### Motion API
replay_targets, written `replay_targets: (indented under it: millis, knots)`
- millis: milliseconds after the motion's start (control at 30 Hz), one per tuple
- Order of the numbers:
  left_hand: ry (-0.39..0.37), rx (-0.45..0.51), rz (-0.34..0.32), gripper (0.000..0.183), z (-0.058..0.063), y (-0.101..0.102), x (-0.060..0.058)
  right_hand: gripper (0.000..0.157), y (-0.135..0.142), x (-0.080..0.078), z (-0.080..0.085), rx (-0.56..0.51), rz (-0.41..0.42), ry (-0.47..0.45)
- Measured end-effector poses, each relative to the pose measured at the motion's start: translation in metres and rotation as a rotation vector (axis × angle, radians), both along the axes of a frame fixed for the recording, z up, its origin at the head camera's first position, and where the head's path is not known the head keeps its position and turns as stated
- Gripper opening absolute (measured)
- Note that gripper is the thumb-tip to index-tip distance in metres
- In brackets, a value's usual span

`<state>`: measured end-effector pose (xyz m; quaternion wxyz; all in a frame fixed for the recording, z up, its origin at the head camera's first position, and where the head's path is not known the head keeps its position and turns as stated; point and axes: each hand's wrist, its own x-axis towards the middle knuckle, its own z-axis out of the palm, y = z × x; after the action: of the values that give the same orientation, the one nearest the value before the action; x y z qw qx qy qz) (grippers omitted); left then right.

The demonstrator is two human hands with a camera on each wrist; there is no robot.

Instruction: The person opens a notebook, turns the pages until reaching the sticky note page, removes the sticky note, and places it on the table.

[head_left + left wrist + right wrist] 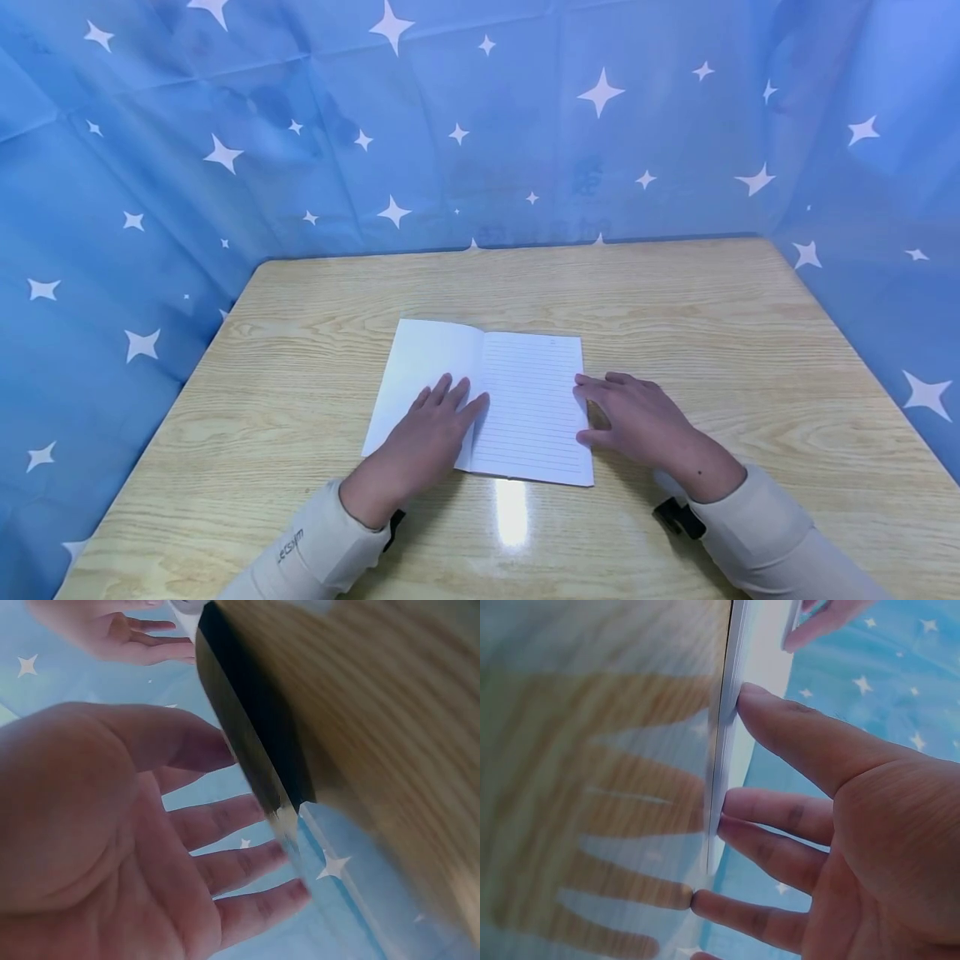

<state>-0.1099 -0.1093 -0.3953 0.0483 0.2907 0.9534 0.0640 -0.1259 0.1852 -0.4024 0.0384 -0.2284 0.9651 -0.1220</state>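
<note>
Head view: I find the notebook (531,408) opened out on the worktop (675,292). The left hand (432,429) lies spread over its blank left page, gripping nothing; the right hand (641,417), fingers loosely extended, meets the ruled page's outer edge.

Left wrist view: I note straight, parted fingers, no grasp.

Right wrist view: thumb and two fingertips touch the edge, unclosed. Judging this as steadying, I advise even left pressure and light right contact, avoiding creases.
</note>
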Motion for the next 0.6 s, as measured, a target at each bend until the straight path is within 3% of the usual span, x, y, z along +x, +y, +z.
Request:
replay_targets:
  millis: [600]
  knots:
    - [-0.069,-0.035,-0.016,0.053,-0.0026,0.0007,-0.0026,0.062,0.0014,-0.0019,0.0018,0.005,0.001,-0.040]
